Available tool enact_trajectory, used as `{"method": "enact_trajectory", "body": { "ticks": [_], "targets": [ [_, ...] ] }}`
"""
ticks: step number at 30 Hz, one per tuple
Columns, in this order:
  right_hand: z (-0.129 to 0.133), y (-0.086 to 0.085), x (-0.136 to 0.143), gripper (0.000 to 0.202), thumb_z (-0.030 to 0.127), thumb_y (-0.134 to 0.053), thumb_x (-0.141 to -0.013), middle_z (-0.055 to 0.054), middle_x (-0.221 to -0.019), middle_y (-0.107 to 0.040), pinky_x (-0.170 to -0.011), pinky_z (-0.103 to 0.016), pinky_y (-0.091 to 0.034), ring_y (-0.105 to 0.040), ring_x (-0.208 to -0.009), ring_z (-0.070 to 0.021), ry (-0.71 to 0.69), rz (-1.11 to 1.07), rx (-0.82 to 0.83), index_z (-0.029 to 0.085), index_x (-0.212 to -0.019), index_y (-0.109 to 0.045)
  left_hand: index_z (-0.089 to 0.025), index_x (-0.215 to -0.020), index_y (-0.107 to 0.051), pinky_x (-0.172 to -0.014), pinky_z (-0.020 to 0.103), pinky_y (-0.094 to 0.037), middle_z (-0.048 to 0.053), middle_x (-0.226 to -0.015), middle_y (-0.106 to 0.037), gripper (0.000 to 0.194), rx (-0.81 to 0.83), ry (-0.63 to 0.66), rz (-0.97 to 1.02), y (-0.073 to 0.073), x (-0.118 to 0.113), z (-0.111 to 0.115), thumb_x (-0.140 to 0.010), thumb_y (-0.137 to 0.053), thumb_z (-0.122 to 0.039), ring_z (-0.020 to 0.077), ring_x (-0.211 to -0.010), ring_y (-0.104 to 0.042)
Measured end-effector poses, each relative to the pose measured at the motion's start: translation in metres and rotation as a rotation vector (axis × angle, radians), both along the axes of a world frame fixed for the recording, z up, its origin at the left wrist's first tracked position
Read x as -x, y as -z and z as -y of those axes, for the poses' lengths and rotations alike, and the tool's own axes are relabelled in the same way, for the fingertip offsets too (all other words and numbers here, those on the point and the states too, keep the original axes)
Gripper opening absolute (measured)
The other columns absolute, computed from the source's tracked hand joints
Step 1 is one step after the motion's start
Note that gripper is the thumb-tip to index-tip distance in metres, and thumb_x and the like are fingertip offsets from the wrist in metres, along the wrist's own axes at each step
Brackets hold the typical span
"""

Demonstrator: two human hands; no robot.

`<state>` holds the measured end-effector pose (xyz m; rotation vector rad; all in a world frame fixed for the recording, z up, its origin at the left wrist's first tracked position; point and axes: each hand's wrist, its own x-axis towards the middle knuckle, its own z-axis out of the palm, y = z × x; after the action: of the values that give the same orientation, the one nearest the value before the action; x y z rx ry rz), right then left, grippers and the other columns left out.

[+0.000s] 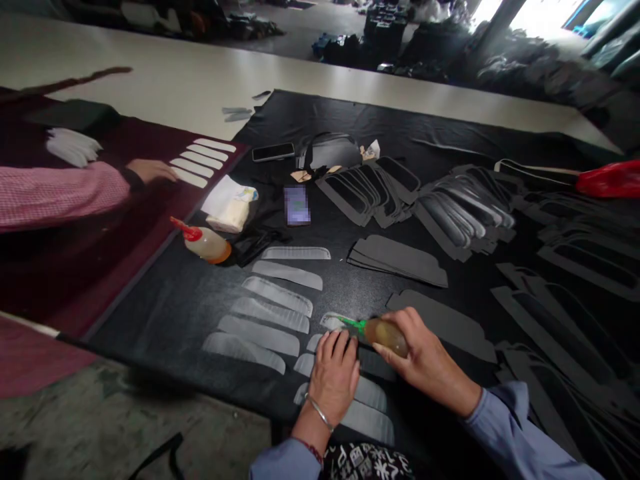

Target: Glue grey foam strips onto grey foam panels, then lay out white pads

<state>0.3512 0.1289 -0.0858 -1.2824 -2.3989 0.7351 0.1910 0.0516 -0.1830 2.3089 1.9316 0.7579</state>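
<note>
My right hand [427, 357] is wrapped round a squeeze bottle [384, 336] of yellowish-brown liquid, tilted to the left. Its thin green nozzle [356, 324] reaches over the far end of a pale grey strip [329, 321]. My left hand [334, 373] lies palm down with fingers stretched over a column of such strips, partly hiding them. Left of it, a second column of translucent curved strips [259, 335] lies in a row on the black cloth. Right of the nozzle rest dark grey flat panels [443, 323], partly behind my right hand.
A red-capped bottle [207, 244], a tissue pack [230, 205] and a phone [273, 153] lie at the back left. Framed panels [370, 190] are stacked behind, more [565, 327] on the right. At far left, another person's hand [153, 171] touches white strips.
</note>
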Motion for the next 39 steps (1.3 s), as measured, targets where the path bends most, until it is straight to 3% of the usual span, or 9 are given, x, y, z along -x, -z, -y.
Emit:
{"method": "enact_trajectory", "body": {
  "ticks": [18, 24, 39],
  "targets": [
    [0.027, -0.011, -0.045, 0.024, 0.028, -0.057, -0.080, -0.005, -0.092, -0.049, -0.071, -0.035, -0.047, -0.052, -0.081, -0.0183, 0.168, 0.025, 0.044, 0.022, -0.102, -0.049, -0.018, -0.118, -0.053, -0.094, 0.049, -0.046, 0.010, -0.116, -0.055, 0.037, -0.107, 0.037, -0.105, 0.006, 0.002, -0.001, -0.081, -0.051, -0.018, 0.0263, -0.112, -0.044],
    [0.036, -0.008, -0.061, 0.024, 0.031, -0.056, -0.081, -0.004, -0.090, -0.049, -0.070, -0.034, -0.047, -0.053, -0.080, -0.0184, 0.233, 0.039, 0.031, 0.023, -0.102, -0.049, -0.028, -0.119, -0.054, -0.094, 0.050, -0.045, 0.008, -0.117, -0.052, 0.040, -0.070, 0.056, -0.104, 0.004, 0.002, -0.001, -0.081, -0.050, -0.015, 0.0256, -0.113, -0.044],
    [0.064, 0.002, -0.089, 0.026, 0.030, -0.057, -0.081, -0.005, -0.095, -0.047, -0.075, -0.036, -0.047, -0.052, -0.085, -0.0193, 0.395, 0.010, 0.029, 0.023, -0.103, -0.046, -0.024, -0.120, -0.054, -0.093, 0.051, -0.044, 0.013, -0.119, -0.048, 0.041, -0.102, 0.126, -0.196, 0.011, 0.008, -0.002, -0.080, -0.052, -0.015, 0.0290, -0.113, -0.043]
  ]
}}
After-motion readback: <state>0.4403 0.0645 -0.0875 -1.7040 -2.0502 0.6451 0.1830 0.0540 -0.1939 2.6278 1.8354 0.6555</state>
